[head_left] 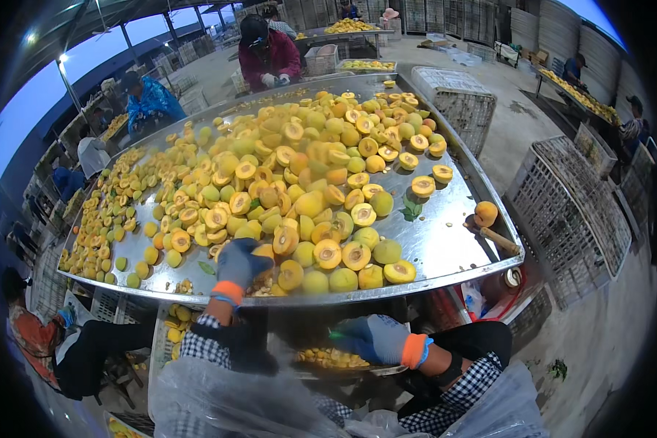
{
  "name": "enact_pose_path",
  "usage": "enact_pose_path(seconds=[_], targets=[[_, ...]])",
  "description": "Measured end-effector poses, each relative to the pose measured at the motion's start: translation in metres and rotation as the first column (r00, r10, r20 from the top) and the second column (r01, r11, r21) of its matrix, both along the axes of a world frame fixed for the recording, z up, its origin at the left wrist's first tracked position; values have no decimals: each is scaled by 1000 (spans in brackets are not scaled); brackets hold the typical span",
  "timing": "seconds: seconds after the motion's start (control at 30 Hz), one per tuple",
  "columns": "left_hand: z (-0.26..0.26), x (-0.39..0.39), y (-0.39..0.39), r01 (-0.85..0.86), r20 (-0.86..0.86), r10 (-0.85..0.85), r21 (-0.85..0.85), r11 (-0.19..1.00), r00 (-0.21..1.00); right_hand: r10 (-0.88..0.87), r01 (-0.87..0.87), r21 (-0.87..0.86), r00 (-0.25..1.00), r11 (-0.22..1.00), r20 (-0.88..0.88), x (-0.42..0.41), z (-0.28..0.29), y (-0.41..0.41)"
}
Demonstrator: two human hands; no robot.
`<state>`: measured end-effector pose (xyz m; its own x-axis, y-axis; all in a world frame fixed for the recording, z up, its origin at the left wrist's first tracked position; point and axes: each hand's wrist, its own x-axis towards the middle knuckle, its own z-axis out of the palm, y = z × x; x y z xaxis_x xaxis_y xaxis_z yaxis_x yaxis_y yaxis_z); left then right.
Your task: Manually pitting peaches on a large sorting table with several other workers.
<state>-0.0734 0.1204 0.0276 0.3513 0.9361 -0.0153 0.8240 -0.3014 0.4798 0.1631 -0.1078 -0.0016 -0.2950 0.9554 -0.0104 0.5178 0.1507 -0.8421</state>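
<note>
My left hand [241,264], in a grey-blue coated glove with an orange cuff, is at the near edge of a heap of peaches [309,202], many of them halved with brown centres. Its fingers are beside a peach half; whether they grip it is unclear. The fruit lies on a raised-rim metal table [443,235]. Below the front rim, my right hand [380,338], gloved alike, is closed around a small green thing [335,334], blurred and mostly hidden by the fingers. Under that hand, yellow pieces [333,358] fill a container.
A wooden-handled tool [499,241] and a whole peach [485,213] lie at the table's right corner. A crate with yellow fruit [178,323] stands below my left forearm. Stacked plastic crates [569,213] flank the right side. A person [268,55] works across the table; another sits at left.
</note>
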Motion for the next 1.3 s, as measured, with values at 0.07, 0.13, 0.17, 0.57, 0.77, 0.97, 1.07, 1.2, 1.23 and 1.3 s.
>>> enact_pose_path(seconds=[0.07, 0.13, 0.17, 0.57, 0.77, 0.97, 1.07, 1.2, 1.23, 1.3], targets=[[-8, -13, -3, 83, 524, 58, -242, 967, 850, -73, 85, 96, 990, 992, -116, -11, 14, 3], [-8, -4, -39, 352, 882, 421, -471, 809, 213, -157, 201, 195, 963, 960, -220, -25, 33, 11], [-7, 11, -62, 413, 888, 444, -452, 790, 122, -161, 204, 198, 964, 959, -211, -31, 36, 14], [0, 33, -120, 331, 608, -371, 184, 926, 701, -202, 96, 436, 958, 895, 204, -37, 31, 22], [-2, 29, -119, 395, 574, -435, 202, 896, 694, 22, -162, 281, 897, 946, 441, -26, 50, 21], [14, 25, -102, 661, 228, -750, 363, 657, 621, 83, -152, 143, 912, 978, 403, -18, 54, 21], [21, 26, -90, 722, 347, -665, -52, 690, 661, 61, -110, 228, 975, 967, 213, -15, 29, 24], [10, 39, -129, 419, 781, -222, -55, 906, 583, -164, 188, 159, 974, 969, -154, -17, 24, 23], [-5, 49, -142, 222, 906, 36, -142, 965, 422, -176, 200, 169, 973, 965, -150, -20, 21, 20], [-10, 48, -148, -17, 889, 19, -13, 1000, 457, -115, 141, 182, 983, 973, -145, -37, 9, 14]])
